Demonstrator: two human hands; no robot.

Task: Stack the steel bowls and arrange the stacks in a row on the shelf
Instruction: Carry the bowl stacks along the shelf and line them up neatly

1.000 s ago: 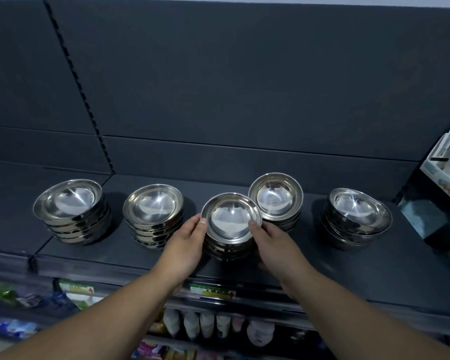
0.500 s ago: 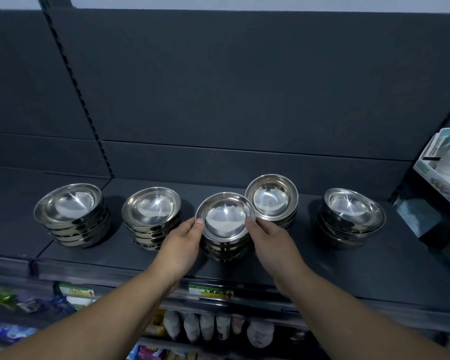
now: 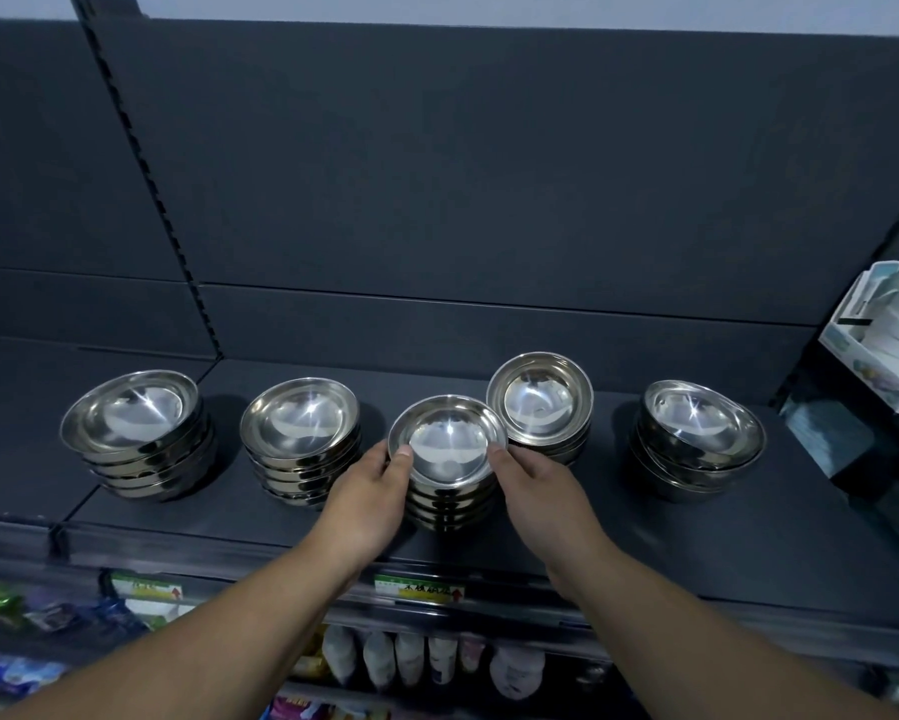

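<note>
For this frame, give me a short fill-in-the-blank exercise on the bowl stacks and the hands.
The dark shelf carries ___ stacks of shiny round steel bowls.
Both hands, left hand and right hand, grip the ___ stack from the left.
The fourth stack sits ___ back than the others.
The green price label hangs on the shelf's ___ edge.

Missing: five; third; farther; front

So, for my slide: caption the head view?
Both hands grip the middle bowl stack among five on the shelf.
</note>
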